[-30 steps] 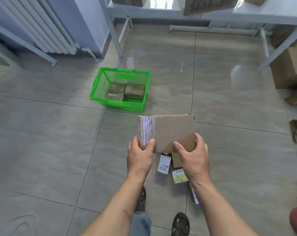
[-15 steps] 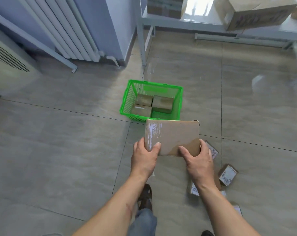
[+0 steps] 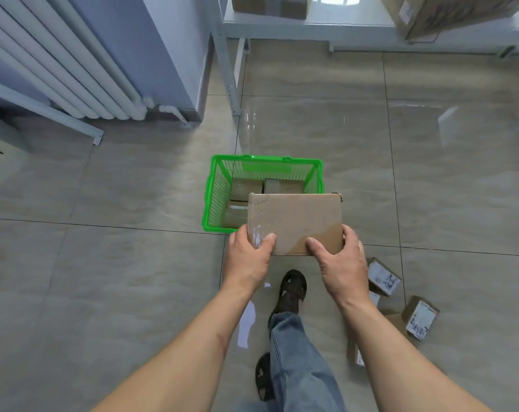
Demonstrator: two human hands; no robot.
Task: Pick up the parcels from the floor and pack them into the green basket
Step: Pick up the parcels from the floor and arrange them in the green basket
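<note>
Head view: a leg in blue jeans (image 3: pixel 296 346) and dark sandals steps on the shiny grey tile floor (image 3: pixel 103 278). Small brown parcels with white labels (image 3: pixel 383 278) lie right, partly hidden behind the arm. The left hand (image 3: pixel 250 258) and right hand (image 3: pixel 340 263) grip a flat brown cardboard parcel (image 3: pixel 295 223). It hides the near edge of the green plastic basket (image 3: pixel 218 191), which holds more brown boxes.

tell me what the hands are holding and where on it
Both hands hold one flat cardboard parcel by its near edge: the left hand at the near-left corner, the right hand at the near-right corner, thumbs on top.
</note>
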